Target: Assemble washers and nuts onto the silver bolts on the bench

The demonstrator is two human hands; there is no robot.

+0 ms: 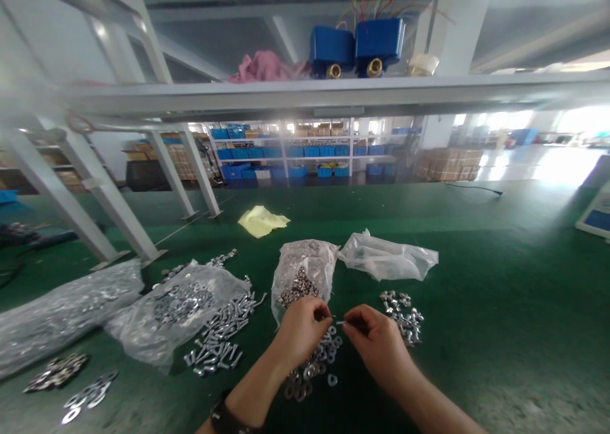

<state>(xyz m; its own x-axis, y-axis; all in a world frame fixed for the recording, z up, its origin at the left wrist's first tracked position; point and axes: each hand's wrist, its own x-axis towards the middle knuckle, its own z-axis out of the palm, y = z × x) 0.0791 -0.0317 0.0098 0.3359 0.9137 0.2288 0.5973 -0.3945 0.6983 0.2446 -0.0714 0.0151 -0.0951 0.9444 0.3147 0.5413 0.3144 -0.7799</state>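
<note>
Left hand (301, 333) and right hand (376, 346) meet low over the green bench (481, 269). Right fingers (356, 323) pinch a small bolt (339, 323); left fingers (320, 313) are drawn together at its end, grip unclear. Loose washers (312, 367) lie beneath the hands. Nuts (403, 316) sit just right, loose bolts (219, 335) left, and a plastic bag of nuts (302, 275) just ahead.

A slender steel screw (339, 323) is pinched level between the left hand (302, 332) and right hand (376, 345), directly above a loose heap of flat steel washers (309, 372).
</note>
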